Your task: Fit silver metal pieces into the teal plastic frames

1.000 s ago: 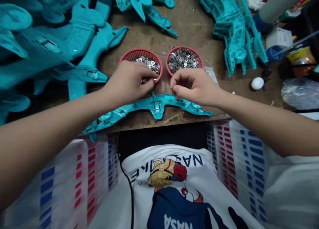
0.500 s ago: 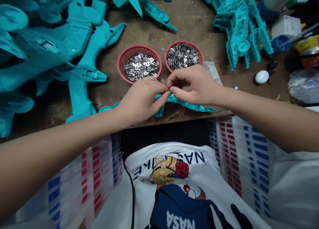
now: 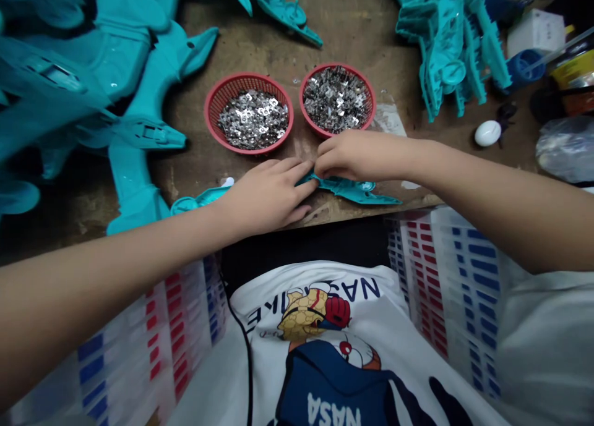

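Left hand [image 3: 273, 194]: palm down over the teal part [image 3: 355, 190], fingers loosely spread, probably bracing.
Right hand [image 3: 343, 157]: fingers bunched narrow at mid-part, can't tell if pinching anything.
Teal part: lying along the table edge [image 3: 359, 210], middle covered by both hands.
Work at mid-part: likely fitting something small; next, brace firmly, press gently.
Table edge: super close, little room nearside.
Red baskets [image 3: 214, 104]: just beyond, limiting forward reach; bare wood [image 3: 343, 36] past those.

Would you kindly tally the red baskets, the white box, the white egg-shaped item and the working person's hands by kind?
Red baskets: 2
White box: 1
White egg-shaped item: 1
Hands, left hand and right hand: 2
Total: 6
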`<state>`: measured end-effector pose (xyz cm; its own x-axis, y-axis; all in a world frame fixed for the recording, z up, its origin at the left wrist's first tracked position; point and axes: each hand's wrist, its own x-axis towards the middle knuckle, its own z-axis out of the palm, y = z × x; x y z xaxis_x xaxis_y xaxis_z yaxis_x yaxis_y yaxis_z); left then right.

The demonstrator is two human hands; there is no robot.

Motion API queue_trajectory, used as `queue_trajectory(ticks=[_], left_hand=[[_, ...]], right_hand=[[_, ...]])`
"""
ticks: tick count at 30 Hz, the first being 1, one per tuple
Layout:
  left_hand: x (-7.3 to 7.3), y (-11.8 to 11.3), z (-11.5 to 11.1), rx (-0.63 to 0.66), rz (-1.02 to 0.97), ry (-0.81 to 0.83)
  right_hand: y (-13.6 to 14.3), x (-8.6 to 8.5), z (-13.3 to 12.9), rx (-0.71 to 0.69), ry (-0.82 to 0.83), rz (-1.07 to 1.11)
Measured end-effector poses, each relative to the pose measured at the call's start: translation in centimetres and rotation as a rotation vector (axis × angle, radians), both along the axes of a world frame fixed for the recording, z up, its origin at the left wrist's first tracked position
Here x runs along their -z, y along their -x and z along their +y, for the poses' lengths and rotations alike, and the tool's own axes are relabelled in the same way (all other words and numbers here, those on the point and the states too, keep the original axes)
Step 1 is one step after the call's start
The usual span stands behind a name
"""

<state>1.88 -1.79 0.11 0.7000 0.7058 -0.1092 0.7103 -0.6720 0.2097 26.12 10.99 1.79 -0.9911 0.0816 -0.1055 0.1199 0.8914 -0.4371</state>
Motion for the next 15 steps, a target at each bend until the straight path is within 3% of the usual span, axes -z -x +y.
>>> queue_trajectory(ticks=[7, 11, 15], left_hand=[[0.0, 0.0, 0.2, 0.012, -0.006, 0.014], [0.2, 0.0, 0.2, 0.009, -0.002, 0.013], [0.3, 0.0, 0.2, 0.016, 0.007, 0.001]], right_hand=[[-0.4, 0.7, 0.9, -0.008, -0.061, -0.001], [0.0, -0.5, 0.3, -0.014, -0.164, -0.100], [1.4, -1.7, -2.2, 0.040, -0.279, -0.307]])
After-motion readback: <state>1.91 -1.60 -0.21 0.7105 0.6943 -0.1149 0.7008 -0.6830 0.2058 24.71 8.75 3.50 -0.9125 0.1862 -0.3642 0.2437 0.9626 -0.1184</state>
